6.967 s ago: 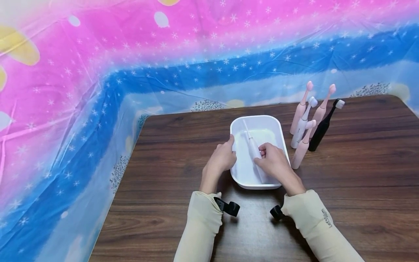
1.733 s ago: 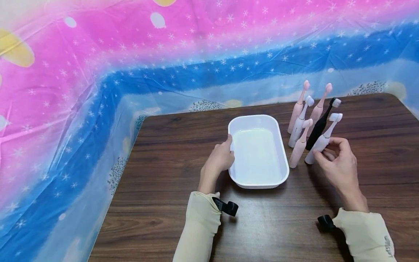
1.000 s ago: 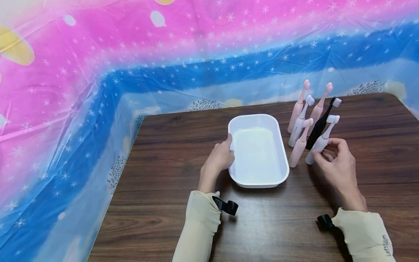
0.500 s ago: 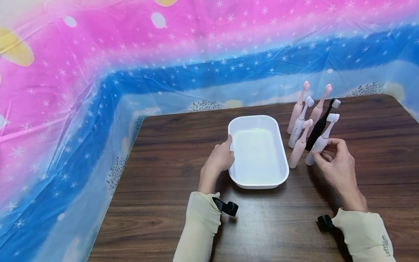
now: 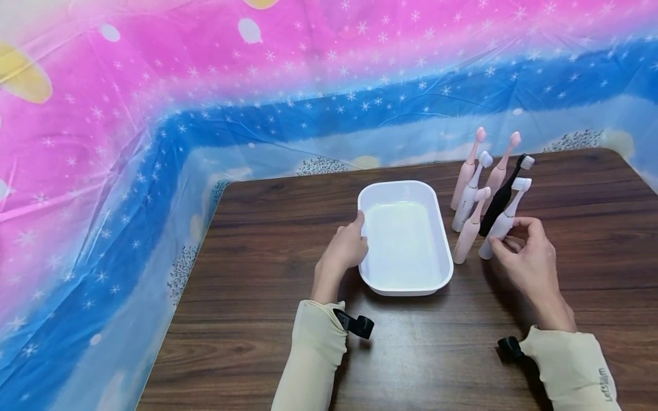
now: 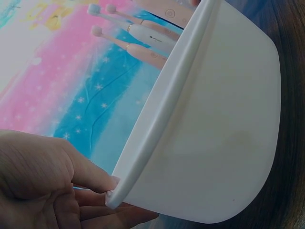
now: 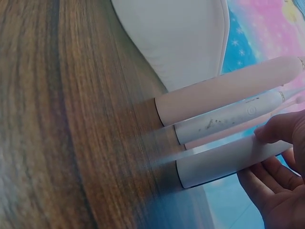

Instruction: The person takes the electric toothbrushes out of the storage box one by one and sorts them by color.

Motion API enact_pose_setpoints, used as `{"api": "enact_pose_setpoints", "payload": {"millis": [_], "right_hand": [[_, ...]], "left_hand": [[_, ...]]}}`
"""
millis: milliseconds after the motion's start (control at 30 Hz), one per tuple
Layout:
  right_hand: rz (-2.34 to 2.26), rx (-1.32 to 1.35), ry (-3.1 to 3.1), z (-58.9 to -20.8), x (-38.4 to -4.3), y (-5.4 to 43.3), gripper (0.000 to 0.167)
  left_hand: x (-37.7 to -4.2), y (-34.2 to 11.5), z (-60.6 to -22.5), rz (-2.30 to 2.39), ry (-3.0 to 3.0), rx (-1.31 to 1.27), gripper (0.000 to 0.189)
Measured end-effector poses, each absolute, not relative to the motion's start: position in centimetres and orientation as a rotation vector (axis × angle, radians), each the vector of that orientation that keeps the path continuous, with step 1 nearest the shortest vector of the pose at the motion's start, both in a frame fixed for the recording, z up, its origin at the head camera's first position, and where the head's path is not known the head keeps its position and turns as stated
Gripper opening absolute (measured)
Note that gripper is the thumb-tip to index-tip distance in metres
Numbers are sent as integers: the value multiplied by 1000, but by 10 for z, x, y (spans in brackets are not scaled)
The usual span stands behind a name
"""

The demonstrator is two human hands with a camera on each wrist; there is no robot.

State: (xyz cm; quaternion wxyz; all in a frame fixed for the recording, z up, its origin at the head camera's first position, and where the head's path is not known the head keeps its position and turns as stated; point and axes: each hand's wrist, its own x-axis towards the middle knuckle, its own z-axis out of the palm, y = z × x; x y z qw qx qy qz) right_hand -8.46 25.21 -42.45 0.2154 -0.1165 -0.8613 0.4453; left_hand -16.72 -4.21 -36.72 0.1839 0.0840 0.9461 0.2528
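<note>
My right hand [image 5: 529, 262] pinches the handle of a white electric toothbrush [image 5: 498, 231] between thumb and fingers. That toothbrush stands upright, its base on the table in the right wrist view [image 7: 209, 167]. It is at the front right of a group: a black toothbrush [image 5: 497, 205], another white one [image 5: 466, 205] and several pink ones, the nearest pink toothbrush [image 5: 468, 240] just left of it. My left hand [image 5: 344, 248] grips the left rim of a white tray [image 5: 446, 245], thumb over the edge and fingers outside, as the left wrist view [image 6: 90, 179] shows. Nothing lies in the tray.
The brown wood-grain table [image 5: 257, 274] carries the tray just left of the toothbrushes. A pink and blue patterned cloth [image 5: 308, 91] hangs behind the table and along its left side. The upright toothbrushes stand close together near the tray's right wall.
Seven seconds ago my right hand held the white toothbrush inside the tray; it has since moved right and stands upright beside the others. Over the last second, hands and tray barely moved.
</note>
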Motion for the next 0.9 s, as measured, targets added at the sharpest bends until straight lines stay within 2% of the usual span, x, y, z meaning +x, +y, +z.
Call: {"api": "enact_pose_setpoints", "payload": {"millis": [467, 633, 800, 900], "right_hand": [[1155, -363, -2473, -419, -80, 254, 55], [1116, -393, -2165, -408, -70, 247, 43], [1076, -176, -1714, -370, -59, 218, 24], [1071, 58, -1683, -356, -56, 199, 23]], "left_hand": [[-170, -40, -367, 709, 2657, 226, 58], [-169, -39, -368, 700, 2654, 224, 58], [-169, -39, -367, 696, 2662, 215, 59], [-169, -40, -366, 689, 2673, 208, 59]]}}
